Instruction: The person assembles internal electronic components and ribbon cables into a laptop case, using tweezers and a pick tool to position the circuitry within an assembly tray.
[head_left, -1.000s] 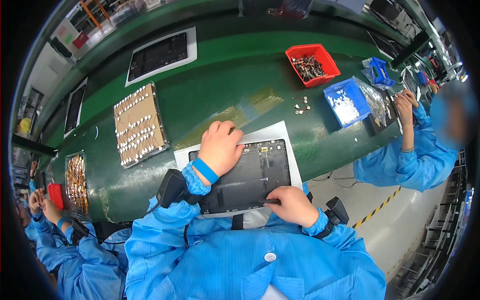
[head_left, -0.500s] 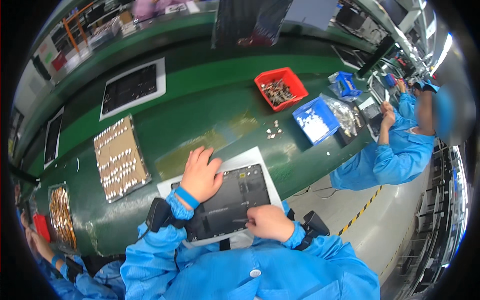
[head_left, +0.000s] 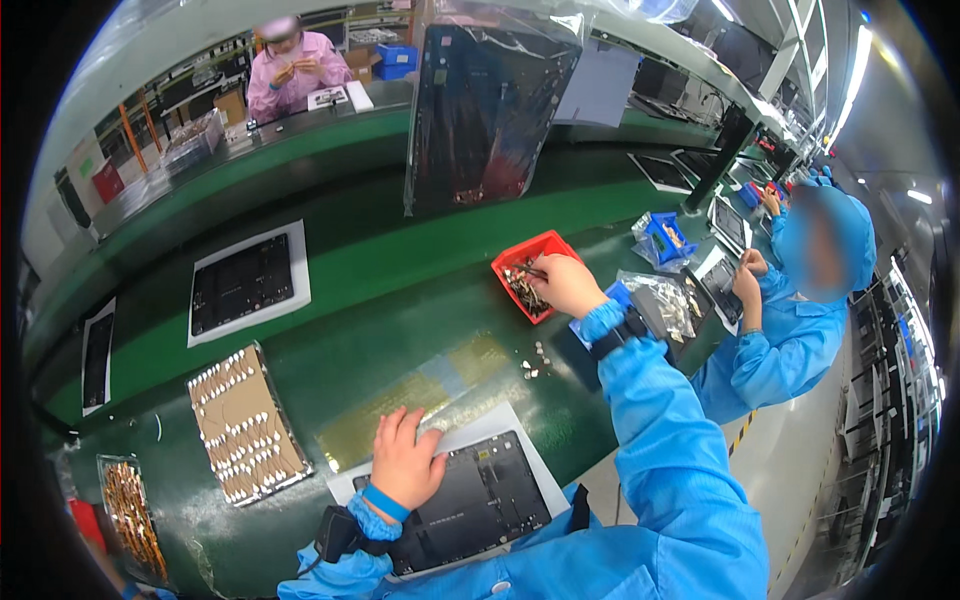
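Observation:
My left hand (head_left: 408, 468) lies with fingers spread on the upper left edge of a black device panel (head_left: 475, 497) and the white sheet (head_left: 510, 420) beneath it. Stretched far forward, my right hand (head_left: 570, 285) is over a red bin (head_left: 550, 243) full of small metal parts (head_left: 522, 290). Its fingers are pinched around dark tweezers (head_left: 530, 270), whose tips point down into the bin. Whether the tips grip a part cannot be made out. A few small pale pieces (head_left: 537, 358) lie on the green table in front of the bin.
Right of the red bin are a partly covered blue bin (head_left: 619, 296) and a clear bag of parts (head_left: 662, 302). A board of white-tipped wires (head_left: 250, 425) and a tray of orange strips (head_left: 132, 515) lie left. A bagged panel (head_left: 490, 110) hangs ahead. A co-worker (head_left: 790, 330) sits at right.
My right hand has moved from the panel's right side forward to the red bin, carrying the tweezers. My left hand stays on the panel. The view has tilted upward.

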